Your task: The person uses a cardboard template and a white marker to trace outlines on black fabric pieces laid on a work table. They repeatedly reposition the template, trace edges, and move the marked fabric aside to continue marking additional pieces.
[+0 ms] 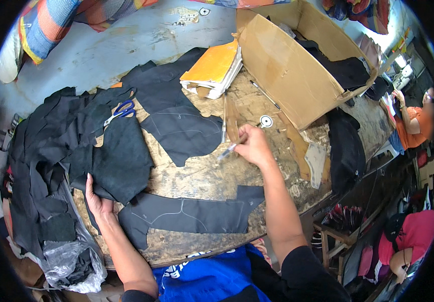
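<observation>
At the left of the worktable, my left hand grips the lower edge of a black leather piece; some of its fingers are hidden beneath it. Near the table's middle, my right hand is closed around a pen that points down to the left. Between my forearms lies a long black leather piece with light drawn outlines. Farther back is another marked black piece. Scissors with blue handles rest on the leather at the left.
A large cardboard box with black material inside stands at the back right. Beside it sits an orange-covered stack of papers. Pattern pieces lie at the right. A heap of black leather covers the left side. Two people work at the far right.
</observation>
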Available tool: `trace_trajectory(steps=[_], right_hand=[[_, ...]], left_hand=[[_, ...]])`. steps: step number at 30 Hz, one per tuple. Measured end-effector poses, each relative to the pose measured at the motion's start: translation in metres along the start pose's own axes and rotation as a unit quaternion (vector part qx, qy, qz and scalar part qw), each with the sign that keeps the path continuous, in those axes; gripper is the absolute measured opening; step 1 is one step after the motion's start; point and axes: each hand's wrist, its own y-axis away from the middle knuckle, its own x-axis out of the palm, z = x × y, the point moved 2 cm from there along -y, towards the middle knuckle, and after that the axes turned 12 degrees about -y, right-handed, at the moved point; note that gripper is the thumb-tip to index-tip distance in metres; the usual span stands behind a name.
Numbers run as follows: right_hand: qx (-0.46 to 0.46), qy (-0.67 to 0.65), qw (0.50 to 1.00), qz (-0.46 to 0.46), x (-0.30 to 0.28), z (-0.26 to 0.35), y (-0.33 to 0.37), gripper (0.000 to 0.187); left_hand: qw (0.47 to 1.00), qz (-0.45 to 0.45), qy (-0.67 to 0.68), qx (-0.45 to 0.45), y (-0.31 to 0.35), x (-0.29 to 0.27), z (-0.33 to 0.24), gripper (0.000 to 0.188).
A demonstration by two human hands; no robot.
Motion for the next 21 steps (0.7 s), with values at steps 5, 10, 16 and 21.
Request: trace_trajectory(steps=[5,10,16,21], right_hand=[[-0.018,0.226,0.962,-0.15,-0.028,-0.02,-0.015,0.043],[-0.025,0.319,0.938,-0.129,-0.014,-0.038,-0.021,0.04],[-0.114,0.206,0.968,-0.083,-0.007,-0.032,-0.018,0.022],[-0.105,0.169,0.972,-0.126,-0.003,-0.022,-0.018,0.033]], left_hand=[[1.0,-0.002,0.014,-0.005,0.0,0.0,0.001,0.036],[1.0,0.024,0.017,0.008,0.001,0.004,0.004,0.034],[0.999,0.023,0.022,0.027,0.004,0.009,0.006,0.037],[0.999,-0.002,0.041,0.025,0.007,0.014,0.009,0.034]])
